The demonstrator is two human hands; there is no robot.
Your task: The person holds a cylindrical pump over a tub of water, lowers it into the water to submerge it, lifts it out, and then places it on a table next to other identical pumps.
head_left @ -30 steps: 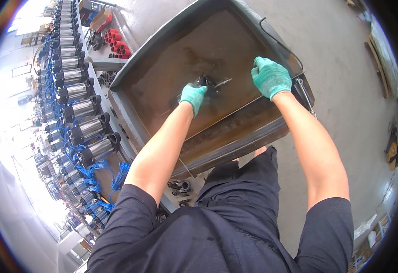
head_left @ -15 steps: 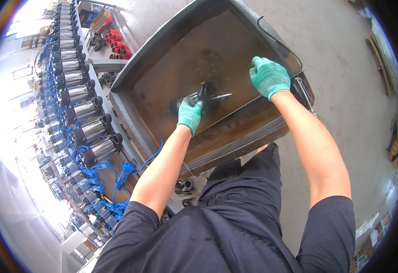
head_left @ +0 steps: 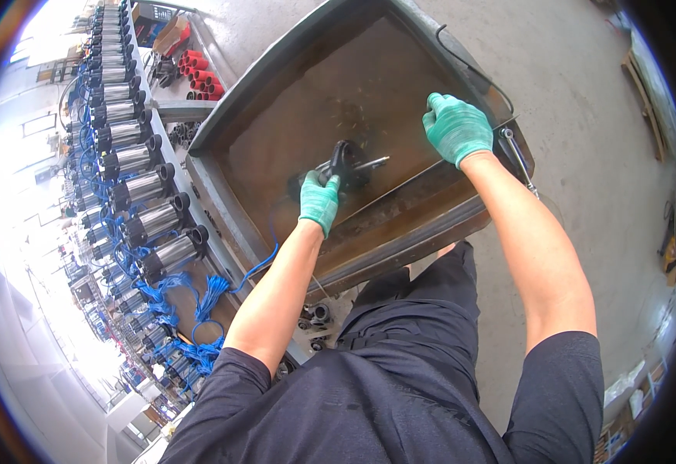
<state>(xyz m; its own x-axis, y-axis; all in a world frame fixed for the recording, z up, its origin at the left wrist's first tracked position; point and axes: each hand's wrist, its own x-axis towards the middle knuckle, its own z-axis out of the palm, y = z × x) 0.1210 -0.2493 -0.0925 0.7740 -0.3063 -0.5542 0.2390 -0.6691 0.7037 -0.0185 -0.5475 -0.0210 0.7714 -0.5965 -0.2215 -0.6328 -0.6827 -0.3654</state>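
In the tank of brownish water (head_left: 206, 166), my gloved left hand (head_left: 320, 203) grips a black pump (head_left: 344, 158), its fingers closed round it. The pump is partly under the water, so its lower outline is hidden. A thin metal rod (head_left: 372, 163) points right beside the pump. From that side of the tank, a blue cord (head_left: 264, 263) passes over the left rim. My gloved right hand (head_left: 458, 130) is held up over the tank's right side, its fingers curled closed. I cannot make out what, if anything, is in them.
A ratchet wrench (head_left: 517, 161) lies on the tank's right edge, near a black cable (head_left: 473, 69). At left, a long rack bears several steel-and-black pumps (head_left: 148, 193) with blue cord bundles (head_left: 212, 294). Red cylinders (head_left: 199, 76) lie beyond the tank's far left.
The black pump has tilted a little in the water, showing more of its rounded end. My left hand has shifted slightly down with it; my right hand has hardly moved.
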